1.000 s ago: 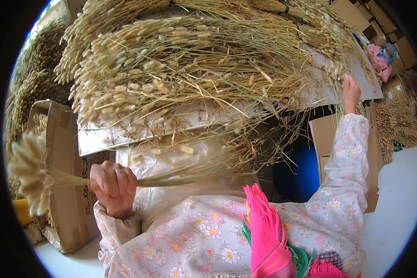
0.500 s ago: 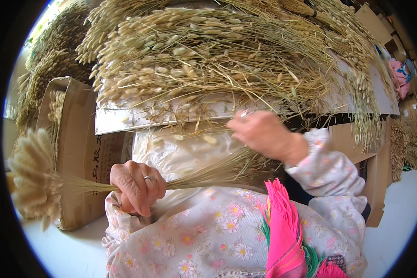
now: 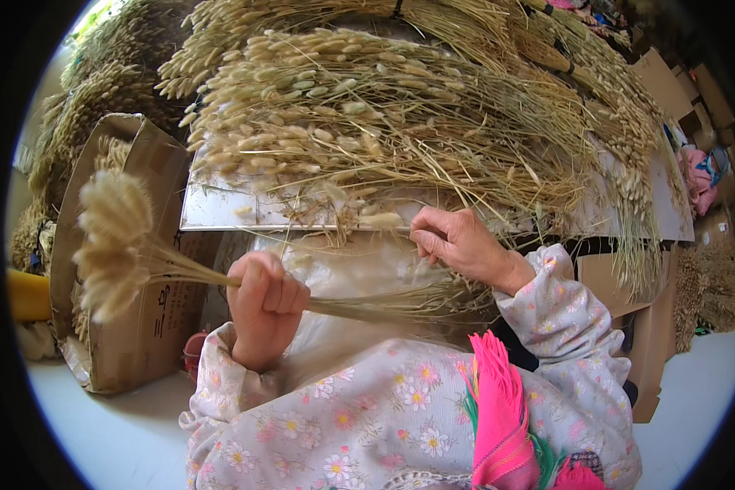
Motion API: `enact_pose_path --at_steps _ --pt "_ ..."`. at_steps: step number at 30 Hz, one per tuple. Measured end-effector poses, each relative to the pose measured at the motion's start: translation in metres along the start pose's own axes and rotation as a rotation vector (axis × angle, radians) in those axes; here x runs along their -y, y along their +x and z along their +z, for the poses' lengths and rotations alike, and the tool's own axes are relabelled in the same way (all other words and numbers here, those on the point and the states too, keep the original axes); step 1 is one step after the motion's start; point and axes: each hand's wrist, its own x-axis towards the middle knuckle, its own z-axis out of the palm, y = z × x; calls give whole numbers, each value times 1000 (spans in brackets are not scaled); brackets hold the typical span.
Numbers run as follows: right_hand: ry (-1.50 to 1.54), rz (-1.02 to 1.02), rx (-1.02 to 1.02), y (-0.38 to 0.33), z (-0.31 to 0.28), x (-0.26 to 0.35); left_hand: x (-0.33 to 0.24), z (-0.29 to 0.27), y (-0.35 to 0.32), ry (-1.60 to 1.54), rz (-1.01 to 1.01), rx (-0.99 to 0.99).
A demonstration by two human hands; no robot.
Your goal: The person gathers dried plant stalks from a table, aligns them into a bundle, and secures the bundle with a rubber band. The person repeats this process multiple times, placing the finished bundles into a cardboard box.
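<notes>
My left hand [image 3: 268, 309] is closed round a bunch of dried bunny tail grass [image 3: 116, 233]. Its fluffy heads fan out to the left, blurred by motion, and the stems run right, under my right hand. My right hand [image 3: 469, 249] hovers at the front edge of the white board, its fingers curled together. A pale grass head [image 3: 380, 221] lies just left of those fingertips; whether they grip it or anything else is hidden. Beyond both hands, a wide heap of loose dried grass [image 3: 367, 102] covers most of the white board [image 3: 229, 211].
An open cardboard box [image 3: 143, 327] with grass in it stands at the left. Clear plastic sheeting [image 3: 335, 257] hangs below the board's edge. More cardboard [image 3: 653, 327] is at the right. A pink fringed scarf [image 3: 498, 408] hangs over my floral clothing.
My left hand has turned and risen slightly, swinging the grass heads up and to the right. My right hand has moved a little right and its fingers are curled in.
</notes>
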Motion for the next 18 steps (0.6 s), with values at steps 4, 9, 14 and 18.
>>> enact_pose_path --at_steps 4,9,14,18 --pt "62 -60 -87 12 9 37 5 6 16 34 -140 -289" --pt "-88 -247 -150 31 34 58 10 18 32 62 -184 -328" --pt "-117 -390 -185 33 42 59 9 18 42 132 -184 -266" --pt "-129 -385 -208 32 40 56 9 19 43 11 -238 -227"
